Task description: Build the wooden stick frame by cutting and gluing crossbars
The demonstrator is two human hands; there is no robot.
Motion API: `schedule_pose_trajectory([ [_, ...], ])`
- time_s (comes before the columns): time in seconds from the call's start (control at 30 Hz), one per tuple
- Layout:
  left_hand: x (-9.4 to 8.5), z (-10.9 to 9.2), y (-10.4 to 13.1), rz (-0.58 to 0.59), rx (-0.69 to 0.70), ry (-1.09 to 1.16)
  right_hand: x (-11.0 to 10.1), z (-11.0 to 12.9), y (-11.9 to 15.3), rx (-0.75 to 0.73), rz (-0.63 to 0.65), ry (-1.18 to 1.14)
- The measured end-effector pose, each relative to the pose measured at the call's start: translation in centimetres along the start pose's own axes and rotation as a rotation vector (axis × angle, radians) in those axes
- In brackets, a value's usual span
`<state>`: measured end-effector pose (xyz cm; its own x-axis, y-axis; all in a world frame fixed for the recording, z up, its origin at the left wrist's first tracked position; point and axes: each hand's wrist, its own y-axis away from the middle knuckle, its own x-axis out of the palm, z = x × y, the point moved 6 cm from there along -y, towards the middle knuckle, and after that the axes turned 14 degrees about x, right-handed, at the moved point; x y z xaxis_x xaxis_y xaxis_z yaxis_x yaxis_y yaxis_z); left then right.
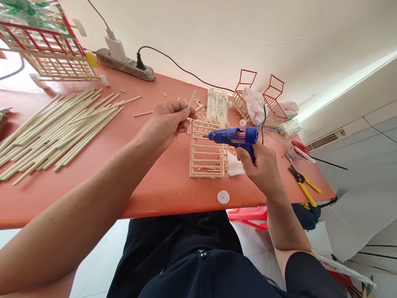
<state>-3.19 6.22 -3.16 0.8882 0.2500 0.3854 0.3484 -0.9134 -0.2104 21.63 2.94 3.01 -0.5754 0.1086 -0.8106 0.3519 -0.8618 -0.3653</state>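
- Head view: our left hand (pixel 164 124) reaches well forward, fingers (pixel 186 112) pinching a wooden stick (pixel 192 98) above the desk (pixel 161 169).
- Our right hand (pixel 263 165) is up too, wrapped round a blue glue gun (pixel 228 135).
- We're at an orange desk, pale wall (pixel 201 33) behind, loose stick pile (pixel 68 128) on the left.
- The wooden stick slants upright, top leaning right; the gun's nozzle points left over the stick frame (pixel 207 175), whose long axis runs away from us.
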Motion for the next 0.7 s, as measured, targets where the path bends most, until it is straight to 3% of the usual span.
schedule_pose_trajectory([
  [0.7, -0.1, 0.3, -0.1, 0.018, 0.001, 0.004, -0.6, 0.2, 1.3, -0.031, 0.045, 0.008],
])
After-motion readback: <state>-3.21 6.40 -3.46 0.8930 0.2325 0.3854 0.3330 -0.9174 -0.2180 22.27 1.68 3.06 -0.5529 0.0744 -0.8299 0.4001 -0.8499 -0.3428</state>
